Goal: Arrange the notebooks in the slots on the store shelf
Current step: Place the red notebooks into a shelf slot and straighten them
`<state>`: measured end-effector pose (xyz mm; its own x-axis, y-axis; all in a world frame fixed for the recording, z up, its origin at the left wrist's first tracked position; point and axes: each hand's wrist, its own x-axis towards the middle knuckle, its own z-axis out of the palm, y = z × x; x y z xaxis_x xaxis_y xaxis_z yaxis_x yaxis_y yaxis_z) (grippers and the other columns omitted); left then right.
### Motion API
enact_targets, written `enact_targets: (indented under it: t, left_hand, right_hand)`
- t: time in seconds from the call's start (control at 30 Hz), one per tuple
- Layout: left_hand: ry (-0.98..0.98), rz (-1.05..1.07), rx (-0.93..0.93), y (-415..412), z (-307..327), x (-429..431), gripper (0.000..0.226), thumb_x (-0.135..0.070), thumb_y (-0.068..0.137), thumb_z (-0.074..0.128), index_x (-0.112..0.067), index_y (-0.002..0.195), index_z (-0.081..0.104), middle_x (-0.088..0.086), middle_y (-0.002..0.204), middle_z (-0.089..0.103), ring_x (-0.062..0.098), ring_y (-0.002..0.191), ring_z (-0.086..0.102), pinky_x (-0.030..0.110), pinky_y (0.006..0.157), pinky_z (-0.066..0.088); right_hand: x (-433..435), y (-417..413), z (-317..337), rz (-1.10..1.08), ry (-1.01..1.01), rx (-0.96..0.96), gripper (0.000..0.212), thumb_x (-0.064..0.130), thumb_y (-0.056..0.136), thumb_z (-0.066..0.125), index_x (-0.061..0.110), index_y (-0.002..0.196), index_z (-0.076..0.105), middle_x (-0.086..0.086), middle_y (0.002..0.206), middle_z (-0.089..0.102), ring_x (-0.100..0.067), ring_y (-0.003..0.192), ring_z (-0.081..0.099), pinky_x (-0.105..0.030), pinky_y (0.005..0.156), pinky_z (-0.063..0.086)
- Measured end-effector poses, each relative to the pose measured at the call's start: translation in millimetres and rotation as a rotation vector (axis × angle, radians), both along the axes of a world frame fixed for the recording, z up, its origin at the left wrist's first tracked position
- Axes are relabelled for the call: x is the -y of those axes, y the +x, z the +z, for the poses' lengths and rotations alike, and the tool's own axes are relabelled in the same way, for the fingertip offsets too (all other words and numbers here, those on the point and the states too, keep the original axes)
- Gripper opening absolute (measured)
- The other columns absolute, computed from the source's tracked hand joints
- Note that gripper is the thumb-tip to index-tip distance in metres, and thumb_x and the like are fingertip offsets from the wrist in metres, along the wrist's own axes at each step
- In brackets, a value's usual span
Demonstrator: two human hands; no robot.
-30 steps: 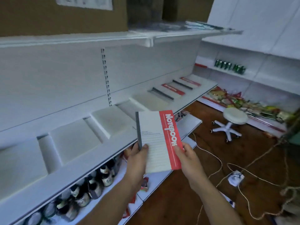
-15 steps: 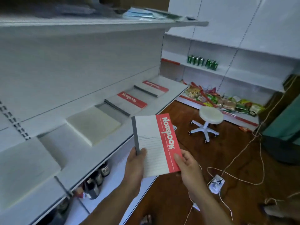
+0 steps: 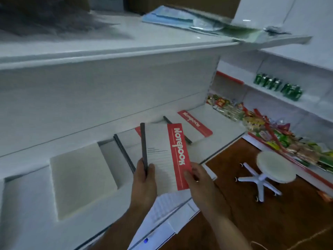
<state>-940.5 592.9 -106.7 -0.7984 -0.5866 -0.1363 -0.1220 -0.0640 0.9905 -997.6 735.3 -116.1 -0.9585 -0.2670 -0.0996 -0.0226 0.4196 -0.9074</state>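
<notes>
Head view: both hands (image 3: 144,179) (image 3: 198,179) grip upright notebook (image 3: 162,156).

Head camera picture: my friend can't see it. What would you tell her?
Two hands hold up a red-and-white notebook over a white store shelf: the left hand grips its dark spine, the right hand pinches its red edge. Two more notebooks lie in shelf slots behind it.

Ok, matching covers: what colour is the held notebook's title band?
Red with white lettering on the notebook, best seen in head view.
</notes>
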Motion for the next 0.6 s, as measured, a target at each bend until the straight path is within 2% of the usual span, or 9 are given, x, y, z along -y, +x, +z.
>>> enact_targets:
  t: [0.07, 0.13, 0.23, 0.3, 0.37, 0.4, 0.47, 0.53, 0.6]
  left_hand:
    - [-0.138, 0.123, 0.038, -18.9, -13.1, 16.3, 0.015, -0.019, 0.102, 0.041, -0.028, 0.099, 0.052, 0.003, 0.107, 0.06, 0.022, 0.102, 0.058, 0.041, 0.088, 0.05]
    - [-0.256, 0.257, 0.126, -33.7, -24.0, 32.8, 0.015, -0.021, 0.1, 0.042, -0.023, 0.106, 0.055, 0.004, 0.111, 0.058, 0.027, 0.108, 0.054, 0.051, 0.094, 0.048]
    - [-0.34, 0.333, 0.253, -56.5, -27.7, 49.7, 0.025, -0.03, 0.097, 0.04, -0.021, 0.118, 0.052, 0.003, 0.119, 0.056, 0.027, 0.111, 0.053, 0.053, 0.094, 0.05]
    - [-0.313, 0.362, 0.321, -68.8, -25.4, 55.1, 0.022, -0.029, 0.096, 0.044, -0.02, 0.117, 0.048, 0.005, 0.118, 0.055, 0.025, 0.106, 0.054, 0.047, 0.087, 0.054]
    - [-0.219, 0.404, 0.332, -70.7, -24.8, 55.5, 0.018, -0.023, 0.097, 0.049, -0.016, 0.113, 0.044, 0.01, 0.114, 0.055, 0.021, 0.093, 0.057, 0.028, 0.068, 0.055]
    - [-0.175, 0.41, 0.308, -67.6, -25.7, 53.0, 0.021, -0.021, 0.098, 0.05, -0.016, 0.118, 0.044, 0.009, 0.116, 0.056, 0.018, 0.092, 0.057, 0.022, 0.065, 0.052]
    - [-0.109, 0.413, 0.277, -60.5, -23.8, 42.8, 0.045, -0.019, 0.101, 0.048, -0.021, 0.143, 0.035, -0.006, 0.126, 0.049, 0.011, 0.103, 0.052, 0.016, 0.077, 0.046]
    - [-0.026, 0.418, 0.22, -58.0, -21.3, 31.3, 0.053, -0.014, 0.101, 0.046, -0.02, 0.151, 0.027, -0.015, 0.121, 0.044, 0.002, 0.098, 0.05, 0.003, 0.07, 0.042]
    - [0.027, 0.412, 0.149, -59.6, -22.4, 24.4, 0.049, -0.009, 0.101, 0.045, -0.024, 0.146, 0.032, -0.017, 0.111, 0.05, -0.004, 0.089, 0.052, 0.0, 0.058, 0.043]
  right_hand:
    - [15.5, -30.3, -2.7, 0.069, 0.016, -0.02, 0.018, 0.043, 0.094, 0.054, 0.039, 0.111, 0.053, 0.021, 0.102, 0.061, 0.0, 0.092, 0.063, -0.008, 0.069, 0.045]
    - [33.2, -56.9, -2.5, 0.168, 0.061, -0.041, 0.012, 0.04, 0.093, 0.057, 0.036, 0.105, 0.057, 0.018, 0.098, 0.062, 0.003, 0.085, 0.062, -0.006, 0.065, 0.043]
    - [55.7, -95.6, 1.8, 0.314, 0.138, -0.068, 0.015, 0.037, 0.094, 0.056, 0.028, 0.105, 0.061, 0.013, 0.097, 0.063, 0.009, 0.075, 0.058, -0.004, 0.057, 0.037]
    - [67.2, -118.8, 1.5, 0.433, 0.209, -0.083, 0.016, 0.034, 0.095, 0.055, 0.025, 0.105, 0.063, 0.014, 0.092, 0.062, 0.01, 0.069, 0.056, -0.003, 0.054, 0.035]
    - [71.1, -134.8, -3.3, 0.511, 0.248, -0.1, 0.017, 0.033, 0.094, 0.057, 0.025, 0.107, 0.064, 0.016, 0.09, 0.062, 0.009, 0.066, 0.055, -0.004, 0.053, 0.035]
    - [69.5, -140.0, -6.8, 0.52, 0.244, -0.099, 0.019, 0.032, 0.094, 0.057, 0.023, 0.11, 0.064, 0.016, 0.09, 0.06, 0.009, 0.066, 0.054, -0.005, 0.053, 0.036]
    - [62.6, -147.2, -14.2, 0.515, 0.214, -0.078, 0.021, 0.028, 0.096, 0.056, 0.018, 0.113, 0.062, 0.02, 0.086, 0.056, 0.012, 0.068, 0.052, -0.006, 0.052, 0.038]
    - [58.3, -148.7, -18.9, 0.535, 0.168, -0.054, 0.022, 0.024, 0.097, 0.053, 0.021, 0.118, 0.062, 0.022, 0.093, 0.061, 0.013, 0.072, 0.054, -0.003, 0.056, 0.042]
    - [59.3, -147.9, -21.8, 0.595, 0.14, -0.063, 0.028, 0.023, 0.098, 0.053, 0.025, 0.124, 0.061, 0.014, 0.109, 0.066, 0.012, 0.077, 0.056, 0.0, 0.062, 0.043]
